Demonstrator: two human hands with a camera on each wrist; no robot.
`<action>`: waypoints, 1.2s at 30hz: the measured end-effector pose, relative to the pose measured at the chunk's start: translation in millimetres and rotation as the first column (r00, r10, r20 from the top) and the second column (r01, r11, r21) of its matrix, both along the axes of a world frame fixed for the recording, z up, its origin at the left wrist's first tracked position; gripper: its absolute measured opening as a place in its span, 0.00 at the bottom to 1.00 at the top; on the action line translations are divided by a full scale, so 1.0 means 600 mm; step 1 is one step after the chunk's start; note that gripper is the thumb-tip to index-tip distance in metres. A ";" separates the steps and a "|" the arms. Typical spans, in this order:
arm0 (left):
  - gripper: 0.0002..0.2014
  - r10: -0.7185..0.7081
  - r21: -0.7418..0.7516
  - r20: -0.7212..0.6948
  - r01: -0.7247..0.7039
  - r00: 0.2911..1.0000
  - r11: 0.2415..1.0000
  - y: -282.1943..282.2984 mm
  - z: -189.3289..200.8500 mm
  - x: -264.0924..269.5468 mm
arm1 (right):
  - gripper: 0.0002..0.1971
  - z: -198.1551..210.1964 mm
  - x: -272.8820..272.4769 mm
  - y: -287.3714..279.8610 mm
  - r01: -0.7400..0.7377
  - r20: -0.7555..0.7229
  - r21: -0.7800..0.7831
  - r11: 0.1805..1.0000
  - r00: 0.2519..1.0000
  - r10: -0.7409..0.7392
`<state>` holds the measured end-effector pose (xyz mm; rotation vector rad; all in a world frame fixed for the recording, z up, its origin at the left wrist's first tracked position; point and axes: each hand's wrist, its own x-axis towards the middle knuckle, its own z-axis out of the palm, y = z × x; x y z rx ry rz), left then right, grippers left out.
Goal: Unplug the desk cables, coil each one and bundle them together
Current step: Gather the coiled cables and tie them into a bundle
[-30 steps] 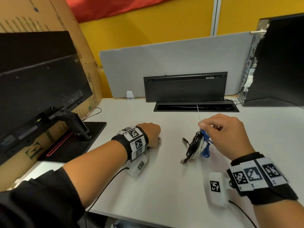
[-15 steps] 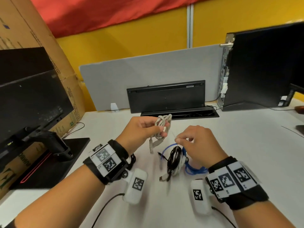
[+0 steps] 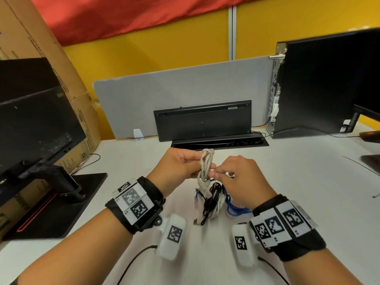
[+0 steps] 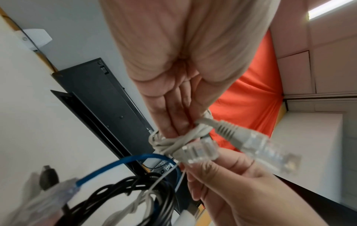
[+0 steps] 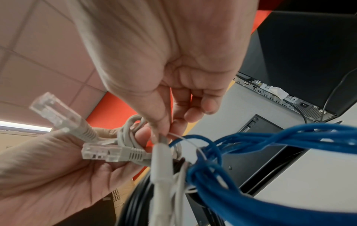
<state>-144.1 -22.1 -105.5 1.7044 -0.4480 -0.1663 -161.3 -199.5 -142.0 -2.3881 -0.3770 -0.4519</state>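
**Head view: joining the grey coil to the cable bundle**

Head view, centre: the grey network cable (image 3: 205, 167), coiled and wrapped on itself, is held upright above the tabletop (image 3: 308, 202). The left hand (image 3: 181, 167) grips it at mid-coil with curled fingers; its two clear plugs (image 4: 201, 150) project free in the left wrist view. At 5 o'clock from the coil hangs the bundle (image 3: 216, 200) of black, white and blue cables, lifted by the right hand (image 3: 240, 175), whose thumb and forefinger pinch a thin white tie (image 5: 190, 143) running into the bundle.

Judged step: adding the grey coil to the bundle. To do it well, lay the coil flat against the other loops, keep the plugs clear of the tie, and draw the tie snug around all strands without kinking them.

At 12 o'clock stands a black keyboard (image 3: 202, 120) on edge; at 2 o'clock a computer tower (image 3: 320, 83); at 9 o'clock a monitor (image 3: 37, 124) before a cardboard box (image 3: 67, 79). Box print and tower stickers are too small to read; the wrist bands (image 3: 133, 204) carry square coded markers.
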 end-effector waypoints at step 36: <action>0.06 0.234 -0.063 0.153 -0.227 0.960 0.972 0.000 -0.017 0.015 | 0.06 0.015 0.009 -0.032 0.055 -0.099 0.529 0.847 0.995 -0.003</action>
